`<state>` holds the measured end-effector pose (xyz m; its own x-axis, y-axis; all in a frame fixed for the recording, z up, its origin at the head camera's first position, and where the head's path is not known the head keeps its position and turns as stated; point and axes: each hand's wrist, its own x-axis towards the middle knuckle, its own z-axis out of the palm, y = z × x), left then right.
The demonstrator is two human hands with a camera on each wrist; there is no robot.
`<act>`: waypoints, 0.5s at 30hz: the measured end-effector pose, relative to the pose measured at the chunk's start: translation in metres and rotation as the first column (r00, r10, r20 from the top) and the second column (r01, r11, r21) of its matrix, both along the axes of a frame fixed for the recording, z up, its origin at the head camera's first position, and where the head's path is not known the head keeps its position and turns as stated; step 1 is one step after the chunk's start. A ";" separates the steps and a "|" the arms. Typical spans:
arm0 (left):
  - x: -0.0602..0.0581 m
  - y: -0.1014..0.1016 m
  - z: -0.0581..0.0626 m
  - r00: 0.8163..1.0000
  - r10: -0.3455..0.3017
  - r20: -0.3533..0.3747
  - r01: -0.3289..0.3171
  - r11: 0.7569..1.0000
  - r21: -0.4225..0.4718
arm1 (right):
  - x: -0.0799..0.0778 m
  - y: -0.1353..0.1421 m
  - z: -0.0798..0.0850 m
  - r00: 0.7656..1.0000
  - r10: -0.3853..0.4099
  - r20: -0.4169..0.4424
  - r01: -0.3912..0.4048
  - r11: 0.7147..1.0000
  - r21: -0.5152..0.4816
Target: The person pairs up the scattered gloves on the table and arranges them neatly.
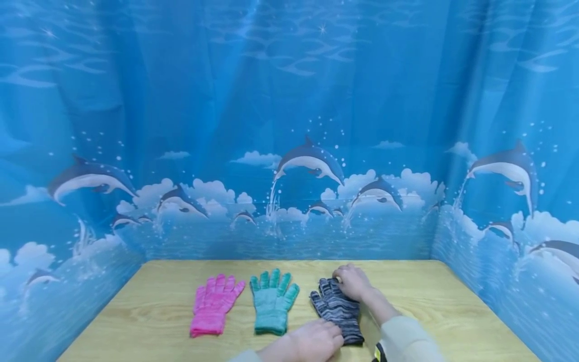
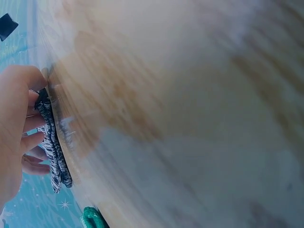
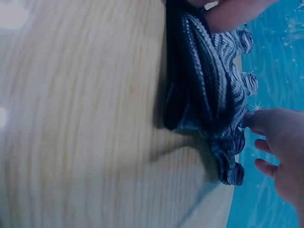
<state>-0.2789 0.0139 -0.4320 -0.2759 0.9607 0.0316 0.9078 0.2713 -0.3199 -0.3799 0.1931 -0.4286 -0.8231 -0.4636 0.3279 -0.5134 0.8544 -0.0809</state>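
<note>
A black-and-grey knitted glove (image 1: 340, 309) lies on the table at the right of a row, its fingers toward the far edge. My left hand (image 1: 318, 341) holds its cuff at the near left side; in the left wrist view the thumb and fingers of the left hand (image 2: 16, 128) are at the dark cuff. My right hand (image 1: 354, 282) pinches the glove at its far right fingertips. In the right wrist view, the glove (image 3: 199, 71) bulges up off the tabletop near its cuff, and the right hand (image 3: 282, 147) is at one fingertip.
A green glove (image 1: 273, 304) lies flat to the left of the striped one, and a pink glove (image 1: 214, 307) lies further left. All are on a wood-grain table (image 1: 149, 306). A blue dolphin-print curtain (image 1: 217, 125) surrounds the table's back and sides.
</note>
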 end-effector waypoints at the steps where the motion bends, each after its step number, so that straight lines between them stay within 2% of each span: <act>1: 0.000 0.000 -0.001 1.000 0.000 -0.012 0.000 1.000 -0.002 | -0.001 -0.001 -0.001 1.000 -0.008 0.014 0.008 1.000 -0.002; 7: -0.002 0.000 -0.002 1.000 -0.010 -0.007 0.010 1.000 -0.004 | -0.004 -0.007 -0.004 0.998 -0.022 0.067 0.023 1.000 -0.007; 9: -0.002 0.000 -0.001 1.000 -0.017 -0.007 0.017 1.000 -0.003 | -0.005 -0.008 -0.005 0.998 -0.017 0.059 0.017 1.000 -0.001; 12: -0.001 0.000 -0.002 0.998 -0.030 -0.054 0.031 0.999 0.009 | -0.005 -0.008 -0.006 1.000 -0.003 0.010 0.003 1.000 0.010; 15: -0.001 0.001 -0.003 0.994 -0.031 -0.101 0.033 0.999 0.019 | -0.007 -0.007 -0.006 0.996 0.019 -0.083 -0.018 1.000 0.009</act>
